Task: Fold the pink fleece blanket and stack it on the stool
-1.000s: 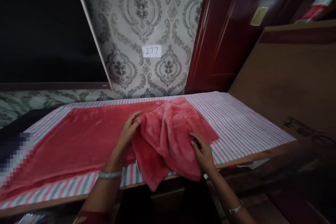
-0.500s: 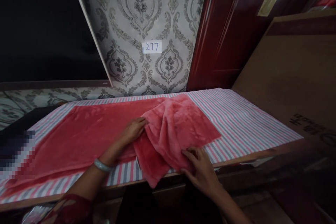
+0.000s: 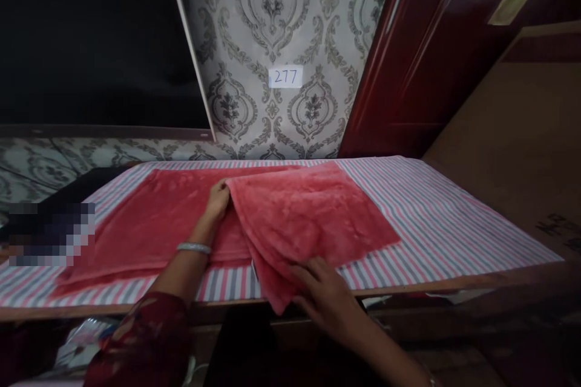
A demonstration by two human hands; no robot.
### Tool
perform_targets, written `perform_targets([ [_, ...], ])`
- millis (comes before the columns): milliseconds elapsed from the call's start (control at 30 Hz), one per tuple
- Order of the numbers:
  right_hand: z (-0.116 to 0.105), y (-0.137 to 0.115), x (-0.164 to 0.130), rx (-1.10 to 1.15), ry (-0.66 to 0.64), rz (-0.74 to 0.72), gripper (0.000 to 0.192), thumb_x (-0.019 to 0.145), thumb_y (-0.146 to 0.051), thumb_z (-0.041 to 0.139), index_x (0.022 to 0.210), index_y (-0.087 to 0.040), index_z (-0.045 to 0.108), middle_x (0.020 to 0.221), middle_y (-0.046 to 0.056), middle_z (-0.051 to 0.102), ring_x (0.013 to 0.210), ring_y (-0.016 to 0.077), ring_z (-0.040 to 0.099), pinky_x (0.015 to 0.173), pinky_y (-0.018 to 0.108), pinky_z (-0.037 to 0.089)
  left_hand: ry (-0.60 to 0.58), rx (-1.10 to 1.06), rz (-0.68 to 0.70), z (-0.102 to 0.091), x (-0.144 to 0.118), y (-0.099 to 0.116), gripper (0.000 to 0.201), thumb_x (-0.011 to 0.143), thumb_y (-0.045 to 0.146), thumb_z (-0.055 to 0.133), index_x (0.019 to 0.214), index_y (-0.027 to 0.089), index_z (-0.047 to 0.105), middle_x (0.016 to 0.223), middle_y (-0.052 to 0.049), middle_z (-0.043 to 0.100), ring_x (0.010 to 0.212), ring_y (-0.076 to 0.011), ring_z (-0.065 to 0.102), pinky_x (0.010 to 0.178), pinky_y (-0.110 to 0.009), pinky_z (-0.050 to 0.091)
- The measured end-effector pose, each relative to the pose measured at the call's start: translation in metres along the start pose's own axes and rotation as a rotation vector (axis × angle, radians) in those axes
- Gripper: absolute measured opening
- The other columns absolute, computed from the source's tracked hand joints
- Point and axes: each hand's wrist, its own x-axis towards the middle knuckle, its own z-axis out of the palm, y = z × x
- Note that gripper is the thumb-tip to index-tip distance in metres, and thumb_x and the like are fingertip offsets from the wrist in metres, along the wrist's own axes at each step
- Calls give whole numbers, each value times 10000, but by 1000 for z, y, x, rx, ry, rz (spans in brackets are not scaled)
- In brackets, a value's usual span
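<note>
A pink-red fleece towel [image 3: 154, 224] lies spread on a striped cloth that covers the table [image 3: 436, 224]. Its right part is folded back over itself into a flat flap [image 3: 313, 217]. My left hand [image 3: 218, 201] pinches the far left corner of that flap, thumb on top. My right hand [image 3: 324, 293] grips the flap's near corner, which hangs a little over the table's front edge. A silver bangle circles my left wrist.
A large dark screen [image 3: 91, 36] leans against the patterned wall at the back left. A paper label "277" [image 3: 285, 77] is stuck on the wall. A red-brown door stands to the right of it, and a big cardboard sheet [image 3: 512, 133] leans at the far right.
The bunched-up right end of the towel has been spread out flat as a folded flap. My left hand moved away from me along the fold and my right hand drew the near corner toward me.
</note>
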Motion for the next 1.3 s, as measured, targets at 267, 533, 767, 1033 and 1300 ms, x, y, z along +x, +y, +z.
perform_targets([
  [267, 26, 23, -11, -48, -55, 6, 415, 857, -43, 553, 1235, -208, 593, 1115, 97, 642, 992, 241, 589, 820, 406, 561, -46, -32, -38, -5, -3, -22, 329, 481, 333, 788, 753, 171, 698, 762, -21, 714, 735, -176, 594, 705, -280, 481],
  [533, -1, 14, 2, -68, 97, -45, 262, 923, -82, 481, 1046, -213, 672, 963, 71, 687, 899, 222, 598, 753, 364, 525, -53, -41, -60, -6, -1, -30, 241, 558, 351, 747, 688, 171, 655, 671, -10, 656, 704, -180, 567, 727, -308, 459],
  [767, 22, -26, 4, -84, 28, -101, 236, 945, -124, 458, 1019, -185, 674, 785, 51, 613, 719, 185, 563, 588, 286, 433, -63, -68, -105, -7, 1, -34, 283, 551, 402, 749, 698, 182, 650, 624, 0, 643, 628, -165, 555, 627, -290, 456],
  [1033, 44, -20, -11, -135, -98, 16, 533, 817, -147, 650, 1334, -203, 535, 1171, 134, 612, 1037, 286, 549, 812, 429, 516, -30, -67, -80, -7, 3, -37, 230, 582, 284, 725, 779, 171, 686, 745, -18, 697, 746, -182, 615, 686, -276, 480],
  [1300, 35, -8, 5, -145, 81, -97, 349, 887, -94, 477, 1166, -185, 665, 953, 96, 682, 878, 240, 572, 744, 395, 505, 28, -82, -79, -6, 7, -33, 162, 523, 197, 721, 676, 161, 681, 621, 15, 648, 646, -147, 559, 644, -258, 466],
])
